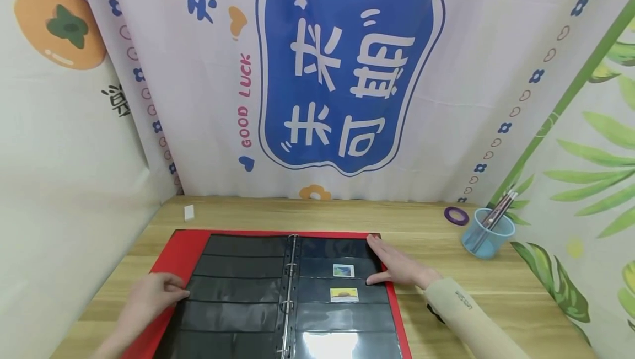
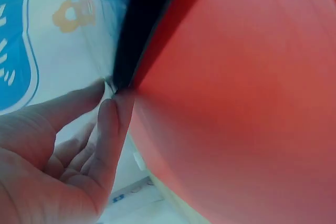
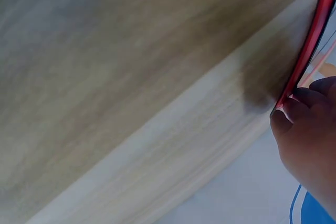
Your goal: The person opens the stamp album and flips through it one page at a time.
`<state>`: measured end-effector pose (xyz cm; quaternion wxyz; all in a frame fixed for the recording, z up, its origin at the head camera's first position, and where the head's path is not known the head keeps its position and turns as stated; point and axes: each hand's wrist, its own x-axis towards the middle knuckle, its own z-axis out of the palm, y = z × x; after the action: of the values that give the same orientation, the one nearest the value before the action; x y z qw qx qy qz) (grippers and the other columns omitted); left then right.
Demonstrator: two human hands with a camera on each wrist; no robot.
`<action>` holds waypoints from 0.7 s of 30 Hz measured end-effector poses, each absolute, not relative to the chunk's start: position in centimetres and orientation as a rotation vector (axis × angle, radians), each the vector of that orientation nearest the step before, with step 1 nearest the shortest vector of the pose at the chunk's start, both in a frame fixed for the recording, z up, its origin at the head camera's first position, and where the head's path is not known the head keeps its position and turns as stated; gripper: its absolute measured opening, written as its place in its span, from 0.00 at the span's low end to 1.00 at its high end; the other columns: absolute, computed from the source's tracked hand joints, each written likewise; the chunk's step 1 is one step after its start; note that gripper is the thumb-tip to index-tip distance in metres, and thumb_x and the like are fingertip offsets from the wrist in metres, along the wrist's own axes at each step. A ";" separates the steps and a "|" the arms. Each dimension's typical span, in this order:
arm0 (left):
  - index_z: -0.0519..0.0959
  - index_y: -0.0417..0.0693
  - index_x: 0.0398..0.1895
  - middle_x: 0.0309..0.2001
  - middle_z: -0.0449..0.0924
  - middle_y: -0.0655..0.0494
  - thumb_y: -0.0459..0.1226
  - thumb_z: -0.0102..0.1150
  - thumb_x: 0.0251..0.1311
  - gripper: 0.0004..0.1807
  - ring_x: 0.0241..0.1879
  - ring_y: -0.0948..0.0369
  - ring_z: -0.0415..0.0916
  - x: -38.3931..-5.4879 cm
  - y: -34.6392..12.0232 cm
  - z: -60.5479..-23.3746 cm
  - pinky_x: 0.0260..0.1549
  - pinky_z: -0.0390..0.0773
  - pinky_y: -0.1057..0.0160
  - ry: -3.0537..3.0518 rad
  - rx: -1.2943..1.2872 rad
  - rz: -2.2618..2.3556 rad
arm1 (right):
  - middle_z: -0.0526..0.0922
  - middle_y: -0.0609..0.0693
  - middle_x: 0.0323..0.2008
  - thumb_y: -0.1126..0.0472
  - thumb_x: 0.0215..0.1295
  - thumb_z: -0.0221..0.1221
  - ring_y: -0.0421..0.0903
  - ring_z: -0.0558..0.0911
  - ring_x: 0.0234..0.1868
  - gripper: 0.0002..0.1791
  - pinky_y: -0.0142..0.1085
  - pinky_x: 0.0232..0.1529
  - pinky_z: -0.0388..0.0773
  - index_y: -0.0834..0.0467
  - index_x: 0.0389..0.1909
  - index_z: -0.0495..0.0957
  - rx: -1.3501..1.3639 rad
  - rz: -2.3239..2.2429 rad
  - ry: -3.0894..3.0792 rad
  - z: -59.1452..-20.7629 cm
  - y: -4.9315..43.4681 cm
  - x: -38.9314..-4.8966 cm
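Observation:
A red stamp album (image 1: 171,254) lies spread on the wooden table, with black pocket pages on a metal ring spine (image 1: 289,293). Two stamps sit in the right page's pockets: a blue-green one (image 1: 343,271) and, below it, a yellow one (image 1: 344,295). My left hand (image 1: 155,295) pinches the outer edge of the left black page (image 2: 144,19) between thumb and fingertips, with the red cover (image 2: 236,77) showing beside it. On the upper right edge of the album rests my right hand (image 1: 397,265), fingers extended and thumb spread over the page.
At the back right stand a blue mesh cup (image 1: 488,240) with pens and, beside it, a purple ring (image 1: 456,215). A small white block (image 1: 189,213) lies at the back left. A printed curtain (image 1: 218,127) hangs behind the table (image 1: 436,298).

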<state>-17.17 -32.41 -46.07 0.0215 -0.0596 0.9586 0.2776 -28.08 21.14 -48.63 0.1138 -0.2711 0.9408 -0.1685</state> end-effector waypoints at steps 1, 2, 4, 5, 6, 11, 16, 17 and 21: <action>0.85 0.34 0.35 0.29 0.87 0.49 0.35 0.72 0.50 0.13 0.29 0.61 0.81 -17.2 -32.2 -46.0 0.28 0.81 0.61 2.987 -0.181 0.846 | 0.48 0.56 0.80 0.31 0.55 0.63 0.57 0.52 0.80 0.61 0.55 0.76 0.57 0.59 0.79 0.47 -0.803 -0.497 2.761 -48.7 21.1 -28.1; 0.84 0.33 0.35 0.29 0.87 0.49 0.34 0.72 0.49 0.13 0.29 0.60 0.81 -17.3 -32.0 -46.0 0.29 0.82 0.60 3.004 -0.181 0.827 | 0.48 0.57 0.80 0.31 0.55 0.63 0.58 0.52 0.80 0.61 0.55 0.76 0.57 0.60 0.79 0.47 -0.811 -0.496 2.762 -48.7 21.2 -28.1; 0.83 0.30 0.37 0.29 0.86 0.47 0.32 0.72 0.49 0.14 0.29 0.57 0.81 -17.5 -31.6 -45.9 0.31 0.83 0.56 3.055 -0.164 0.777 | 0.48 0.58 0.80 0.31 0.55 0.63 0.58 0.52 0.80 0.61 0.55 0.76 0.56 0.60 0.79 0.47 -0.829 -0.487 2.771 -48.8 21.2 -28.2; 0.82 0.29 0.39 0.30 0.86 0.44 0.32 0.72 0.49 0.16 0.30 0.55 0.82 -17.5 -31.3 -46.0 0.32 0.84 0.54 3.092 -0.142 0.757 | 0.48 0.58 0.80 0.31 0.55 0.63 0.58 0.51 0.80 0.61 0.55 0.76 0.57 0.61 0.78 0.48 -0.838 -0.482 2.777 -48.9 21.2 -28.2; 0.82 0.29 0.41 0.33 0.86 0.42 0.32 0.73 0.49 0.18 0.31 0.52 0.82 -17.6 -31.0 -46.1 0.34 0.85 0.52 3.141 -0.113 0.727 | 0.48 0.59 0.80 0.30 0.55 0.63 0.59 0.51 0.80 0.61 0.55 0.76 0.57 0.61 0.78 0.48 -0.844 -0.478 2.783 -49.0 21.2 -28.3; 0.76 0.27 0.57 0.51 0.81 0.31 0.37 0.76 0.48 0.34 0.50 0.38 0.80 -17.6 -29.9 -47.4 0.43 0.84 0.45 3.308 0.268 0.613 | 0.48 0.60 0.79 0.28 0.53 0.62 0.60 0.51 0.80 0.62 0.56 0.76 0.56 0.62 0.78 0.49 -0.842 -0.446 2.805 -49.3 21.4 -28.5; 0.68 0.33 0.68 0.67 0.70 0.34 0.51 0.74 0.49 0.47 0.66 0.35 0.68 -17.2 -29.4 -48.6 0.54 0.79 0.41 3.241 0.571 0.512 | 0.49 0.60 0.79 0.28 0.53 0.62 0.60 0.51 0.80 0.61 0.56 0.77 0.56 0.61 0.78 0.50 -0.835 -0.440 2.801 -49.3 21.4 -28.6; 0.67 0.34 0.69 0.69 0.69 0.36 0.54 0.71 0.51 0.48 0.68 0.36 0.66 -17.1 -29.4 -48.8 0.56 0.78 0.40 3.216 0.587 0.488 | 0.49 0.60 0.79 0.29 0.54 0.62 0.60 0.51 0.80 0.61 0.56 0.77 0.56 0.61 0.78 0.51 -0.837 -0.439 2.801 -49.3 21.4 -28.6; 0.66 0.37 0.71 0.72 0.65 0.40 0.64 0.61 0.56 0.50 0.71 0.38 0.62 -16.8 -29.3 -49.0 0.61 0.73 0.39 3.138 0.601 0.444 | 0.51 0.60 0.79 0.29 0.54 0.62 0.59 0.53 0.79 0.59 0.56 0.76 0.57 0.61 0.77 0.53 -0.854 -0.438 2.806 -49.2 21.4 -28.5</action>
<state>-16.80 -29.32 -49.03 -0.0422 0.1862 0.9719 0.1375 -28.49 21.36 -49.16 0.0878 -0.2870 0.9425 -0.1471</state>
